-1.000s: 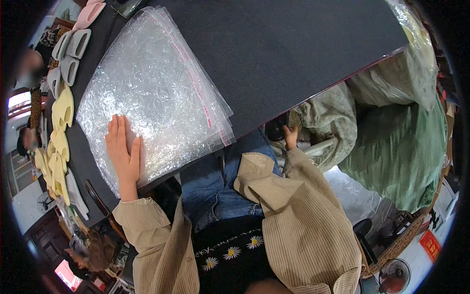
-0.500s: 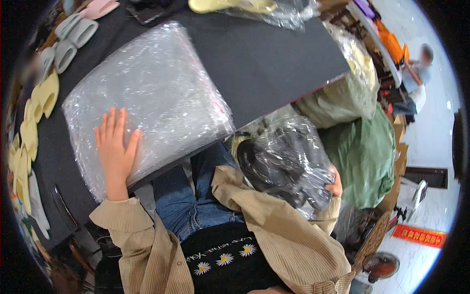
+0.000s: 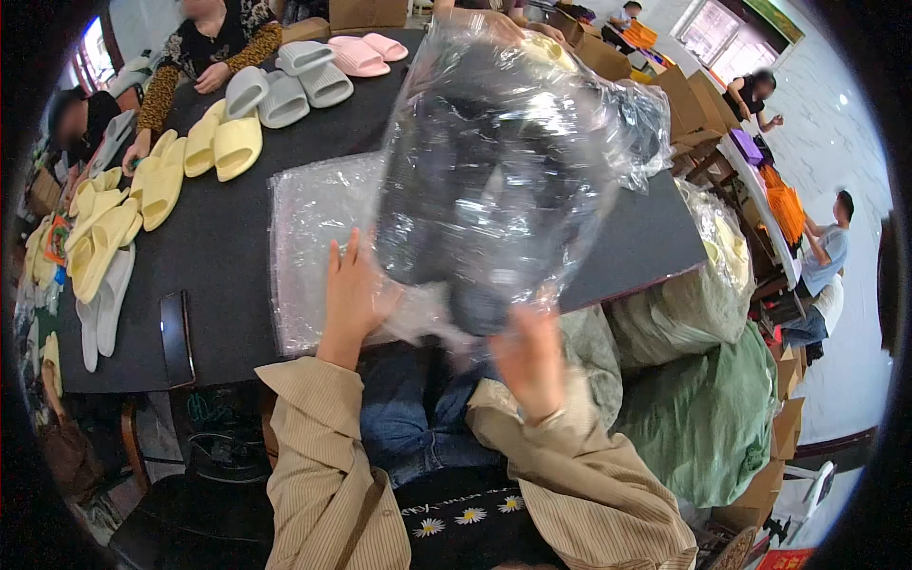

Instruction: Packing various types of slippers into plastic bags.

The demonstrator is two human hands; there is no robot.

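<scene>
A large clear plastic bag of black slippers (image 3: 494, 180) is raised above the table, tilted and blurred by motion. At its lower edge my right hand (image 3: 534, 366) grips the plastic; motion smears its fingers. My left hand (image 3: 353, 296) is open beside the bag's lower left side, its visible fingers stretched out over a flat stack of clear plastic bags (image 3: 318, 214). Plastic covers part of that hand, so I cannot tell whether it presses on the raised bag. The raised bag hides much of the stack.
Yellow slippers (image 3: 237, 147), grey slippers (image 3: 285, 100) and pink slippers (image 3: 356, 57) line the black table (image 3: 228, 285). A phone (image 3: 177, 337) lies near its front edge. Full green sacks (image 3: 708, 418) stand at the right. Other people sit across the table and farther right.
The bag of black slippers has risen from beside my right leg to above the table, along with my right hand. My left hand has shifted right. The view has tilted up.
</scene>
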